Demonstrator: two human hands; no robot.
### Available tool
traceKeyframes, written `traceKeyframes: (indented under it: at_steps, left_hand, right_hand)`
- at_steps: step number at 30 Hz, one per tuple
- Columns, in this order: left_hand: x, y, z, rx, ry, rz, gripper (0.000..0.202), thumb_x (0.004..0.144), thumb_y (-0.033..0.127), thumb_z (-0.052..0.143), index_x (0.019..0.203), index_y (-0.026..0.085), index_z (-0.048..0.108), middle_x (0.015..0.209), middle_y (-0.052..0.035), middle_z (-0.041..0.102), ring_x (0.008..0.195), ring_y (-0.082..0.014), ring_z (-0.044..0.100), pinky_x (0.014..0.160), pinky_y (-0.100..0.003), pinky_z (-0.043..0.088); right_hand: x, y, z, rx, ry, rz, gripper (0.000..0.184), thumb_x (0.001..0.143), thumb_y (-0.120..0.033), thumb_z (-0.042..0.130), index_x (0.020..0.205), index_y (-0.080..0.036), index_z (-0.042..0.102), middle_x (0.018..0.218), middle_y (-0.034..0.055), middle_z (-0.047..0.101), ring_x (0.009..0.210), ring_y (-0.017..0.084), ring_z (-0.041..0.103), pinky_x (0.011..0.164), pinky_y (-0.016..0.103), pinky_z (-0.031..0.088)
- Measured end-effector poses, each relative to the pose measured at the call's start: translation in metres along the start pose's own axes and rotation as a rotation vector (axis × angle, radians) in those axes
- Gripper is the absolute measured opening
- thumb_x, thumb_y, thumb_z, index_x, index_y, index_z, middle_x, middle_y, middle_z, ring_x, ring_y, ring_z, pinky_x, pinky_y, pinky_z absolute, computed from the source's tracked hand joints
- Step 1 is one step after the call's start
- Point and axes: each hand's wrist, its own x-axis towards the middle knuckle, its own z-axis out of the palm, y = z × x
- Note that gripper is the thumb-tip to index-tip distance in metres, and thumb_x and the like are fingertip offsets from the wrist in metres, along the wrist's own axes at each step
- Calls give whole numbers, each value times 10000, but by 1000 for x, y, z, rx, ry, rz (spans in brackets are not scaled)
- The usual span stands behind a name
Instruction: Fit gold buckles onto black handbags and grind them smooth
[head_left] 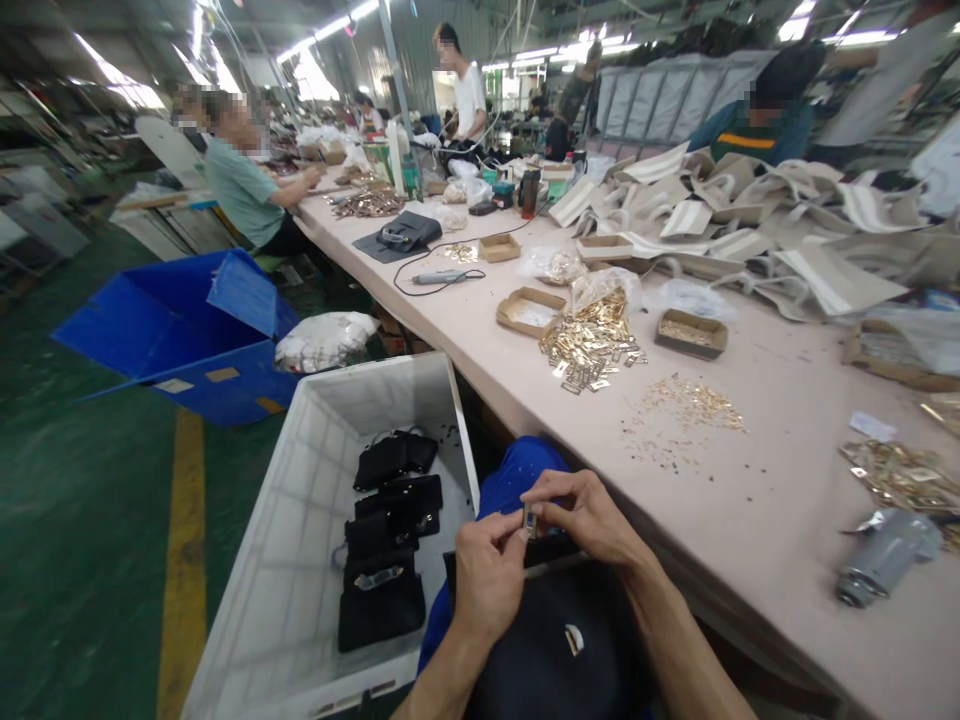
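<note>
A black handbag (pixel 547 640) lies across my lap, with a small shiny metal fitting (pixel 573 640) on its front. Above the bag's upper edge, a small rectangular metal buckle plate (pixel 530 522) is pinched between both hands. My left hand (pixel 487 578) grips its left side between thumb and forefinger. From the right, the bent fingers of my right hand (pixel 589 512) close on the same plate. How the plate meets the bag's edge is hard to make out behind the fingers.
A white bin (pixel 259 560) with several black bags (pixel 382 605) stands at my left, a blue bin (pixel 217 375) beyond. The table (pixel 517 385) bears gold metal plates (pixel 592 340), tiny loose parts (pixel 694 405), cardboard trays (pixel 531 311) and a grey power tool (pixel 889 555). Co-workers sit and stand farther off.
</note>
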Motion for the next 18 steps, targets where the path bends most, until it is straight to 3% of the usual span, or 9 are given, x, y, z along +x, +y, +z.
traceKeyframes:
  at_steps: [6,10,18]
  left_hand:
    - [12,-14,-2,-230,-26,-183,227,760,130,641,872,110,837,793,-95,818,765,-264,758,701,-318,546]
    - [16,-17,2,-275,-44,-197,207,729,142,642,834,101,816,779,-103,809,748,-251,756,709,-313,555]
    - [22,-14,7,-56,-59,-143,223,755,311,661,755,128,790,724,-99,786,699,-262,729,682,-326,534]
  right_hand:
    - [0,0,8,-32,44,8,216,873,-366,778,928,-163,823,856,51,709,637,158,677,635,296,547]
    - [0,2,8,-25,68,16,210,865,-355,776,925,-159,819,839,41,700,621,158,674,619,292,545]
    - [-4,-2,11,-38,140,8,134,818,-288,761,854,-174,822,805,26,693,590,155,659,587,283,534]
